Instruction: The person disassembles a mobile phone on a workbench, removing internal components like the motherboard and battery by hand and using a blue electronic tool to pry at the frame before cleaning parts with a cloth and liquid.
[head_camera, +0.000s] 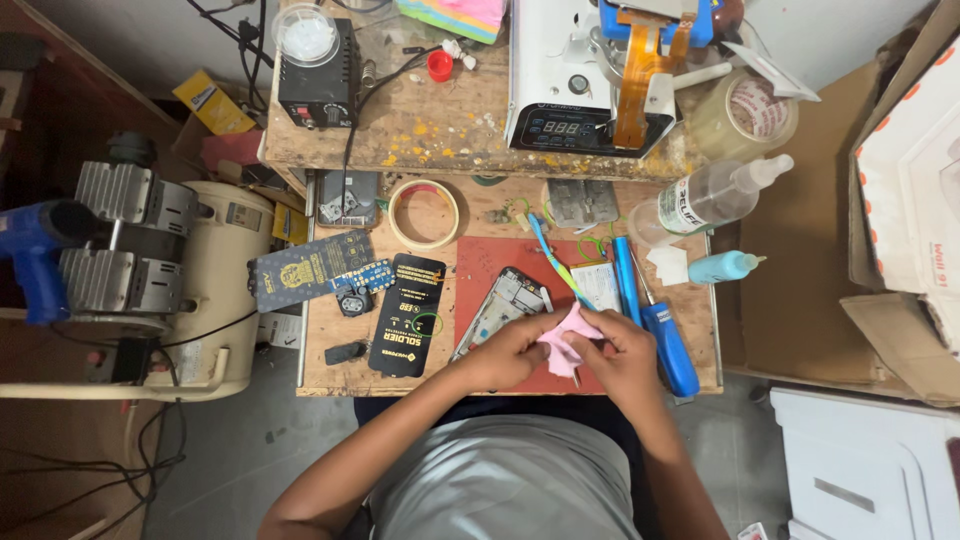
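While both hands' fingers (560, 338) pinch it closed, the pink cloth (562, 338) bunches between them above the red mat (480, 262).

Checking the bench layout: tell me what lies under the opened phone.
The opened phone lies on a red mat. The left hand and pink cloth cover its lower end.
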